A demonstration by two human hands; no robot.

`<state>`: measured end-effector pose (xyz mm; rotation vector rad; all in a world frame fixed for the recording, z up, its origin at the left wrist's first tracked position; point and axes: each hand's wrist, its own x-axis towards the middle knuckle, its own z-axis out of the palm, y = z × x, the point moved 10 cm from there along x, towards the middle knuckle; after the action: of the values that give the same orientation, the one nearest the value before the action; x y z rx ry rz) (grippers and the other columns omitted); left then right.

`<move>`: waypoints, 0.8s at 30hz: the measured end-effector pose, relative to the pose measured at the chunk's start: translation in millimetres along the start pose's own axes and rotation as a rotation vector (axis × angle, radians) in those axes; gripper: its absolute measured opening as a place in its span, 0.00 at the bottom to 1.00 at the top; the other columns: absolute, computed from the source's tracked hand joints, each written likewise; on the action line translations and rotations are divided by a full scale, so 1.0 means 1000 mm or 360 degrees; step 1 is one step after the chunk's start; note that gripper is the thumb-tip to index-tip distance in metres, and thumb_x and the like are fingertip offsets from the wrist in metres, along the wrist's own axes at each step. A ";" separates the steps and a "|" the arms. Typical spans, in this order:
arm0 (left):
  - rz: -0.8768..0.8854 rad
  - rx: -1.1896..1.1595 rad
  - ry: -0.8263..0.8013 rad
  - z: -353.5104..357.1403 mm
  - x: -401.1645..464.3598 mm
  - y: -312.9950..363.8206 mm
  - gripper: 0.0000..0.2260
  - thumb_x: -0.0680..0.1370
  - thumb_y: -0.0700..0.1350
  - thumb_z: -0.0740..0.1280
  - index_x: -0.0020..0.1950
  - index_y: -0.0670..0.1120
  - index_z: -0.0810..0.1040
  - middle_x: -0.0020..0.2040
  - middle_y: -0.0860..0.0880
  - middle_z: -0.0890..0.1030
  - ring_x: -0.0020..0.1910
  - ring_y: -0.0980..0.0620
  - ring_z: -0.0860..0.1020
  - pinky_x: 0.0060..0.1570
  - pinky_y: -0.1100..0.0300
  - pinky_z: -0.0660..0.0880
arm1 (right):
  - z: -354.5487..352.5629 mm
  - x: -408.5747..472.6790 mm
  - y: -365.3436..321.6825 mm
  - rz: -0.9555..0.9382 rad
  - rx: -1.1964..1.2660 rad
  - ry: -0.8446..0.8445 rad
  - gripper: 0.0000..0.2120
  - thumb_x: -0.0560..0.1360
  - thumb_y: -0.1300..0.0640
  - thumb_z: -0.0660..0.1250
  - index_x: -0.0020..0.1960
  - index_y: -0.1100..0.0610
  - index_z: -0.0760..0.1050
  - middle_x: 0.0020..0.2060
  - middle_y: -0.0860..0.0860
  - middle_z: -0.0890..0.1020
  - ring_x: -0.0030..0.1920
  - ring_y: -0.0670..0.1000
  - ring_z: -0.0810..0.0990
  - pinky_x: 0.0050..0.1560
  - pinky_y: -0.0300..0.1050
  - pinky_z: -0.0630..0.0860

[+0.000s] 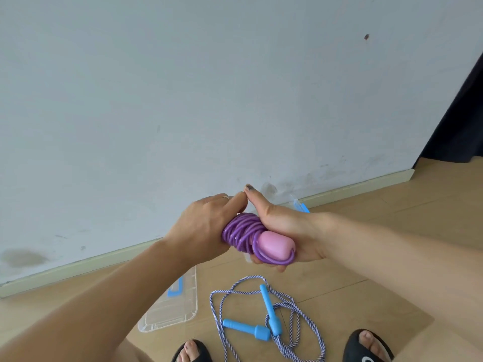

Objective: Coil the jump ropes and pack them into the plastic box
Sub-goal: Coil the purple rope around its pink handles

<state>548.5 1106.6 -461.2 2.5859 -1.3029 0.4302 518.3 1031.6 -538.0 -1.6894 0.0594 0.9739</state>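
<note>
The purple jump rope, wound into a tight bundle around its pink handle, is held in the air between both hands. Its long axis runs from the left hand, whose fingers are wrapped over the far coils, toward the right hand, which cups the handle end from below. Below on the floor, one blue-and-white rope with two blue handles lies uncoiled. One clear plastic box lies just left of it, nearer the left hand.
</note>
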 end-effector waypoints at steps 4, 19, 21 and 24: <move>0.0006 -0.0248 -0.0319 0.021 -0.009 0.010 0.30 0.66 0.55 0.74 0.63 0.48 0.67 0.54 0.56 0.76 0.51 0.55 0.73 0.55 0.62 0.69 | -0.004 0.003 0.010 0.0108 -0.0019 0.0012 0.42 0.68 0.18 0.42 0.46 0.53 0.76 0.33 0.51 0.79 0.31 0.47 0.79 0.30 0.39 0.73; -0.0537 -0.1208 0.0047 0.000 0.000 -0.016 0.18 0.77 0.64 0.60 0.49 0.50 0.75 0.36 0.46 0.77 0.36 0.47 0.73 0.38 0.50 0.74 | -0.002 -0.006 -0.022 -0.0105 0.0753 -0.0217 0.36 0.76 0.29 0.53 0.60 0.60 0.76 0.52 0.67 0.77 0.29 0.50 0.79 0.30 0.38 0.79; -0.0638 -0.1242 0.0000 0.007 -0.003 -0.023 0.19 0.76 0.65 0.60 0.48 0.50 0.75 0.38 0.45 0.77 0.38 0.44 0.72 0.39 0.46 0.74 | -0.010 -0.008 -0.026 -0.0199 0.0656 -0.0126 0.25 0.80 0.37 0.59 0.58 0.58 0.78 0.48 0.61 0.80 0.35 0.52 0.80 0.36 0.42 0.81; -0.0719 -0.1246 -0.0024 0.011 -0.006 -0.033 0.16 0.78 0.64 0.61 0.47 0.51 0.75 0.35 0.51 0.74 0.35 0.51 0.70 0.37 0.53 0.72 | -0.038 -0.010 -0.022 -0.0239 0.0441 0.0179 0.14 0.80 0.47 0.65 0.55 0.57 0.80 0.43 0.55 0.79 0.36 0.51 0.79 0.39 0.44 0.79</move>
<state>573.2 1126.7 -475.9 2.0885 -0.6466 -0.1618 544.5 1004.6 -513.3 -1.4687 0.1340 0.7228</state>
